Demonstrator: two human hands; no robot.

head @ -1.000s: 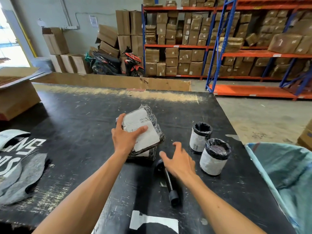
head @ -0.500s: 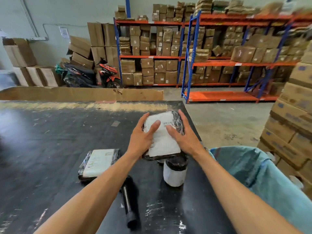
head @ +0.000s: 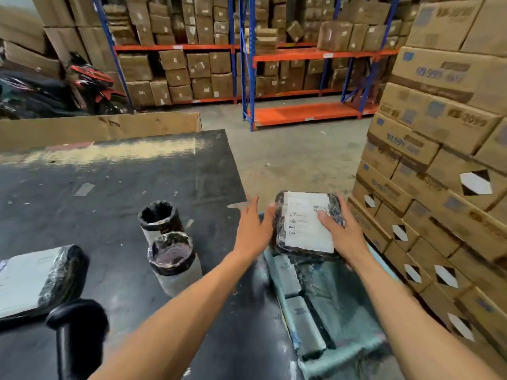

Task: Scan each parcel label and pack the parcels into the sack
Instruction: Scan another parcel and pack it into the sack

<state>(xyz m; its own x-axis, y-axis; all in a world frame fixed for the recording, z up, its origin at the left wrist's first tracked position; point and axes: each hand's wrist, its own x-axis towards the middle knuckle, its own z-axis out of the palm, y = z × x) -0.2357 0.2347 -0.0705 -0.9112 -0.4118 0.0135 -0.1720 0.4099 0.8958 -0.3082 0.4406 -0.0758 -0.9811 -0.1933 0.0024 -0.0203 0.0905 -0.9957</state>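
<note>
**Parcel held over open sack, head view**

Head view. Hidden or unclear: label print on the held parcel (head: 307,223) too small to read; scanner (head: 75,333) at the table's near-left corner blurred and cut by the frame; flat parcel (head: 35,281) cut by the left edge; sack (head: 337,346) contents dim, grey wrapped blocks only.

Held parcel: black glossy wrap, white label facing up, above the sack mouth, just past the table's (head: 115,182) right edge. Right hand (head: 343,234) grips its right side, thumb across the label. Left hand (head: 253,229) with fingers straight and spread, fingertips at the parcel's left edge. Two cylindrical parcels (head: 167,242) stand upright near the table's right edge.
</note>
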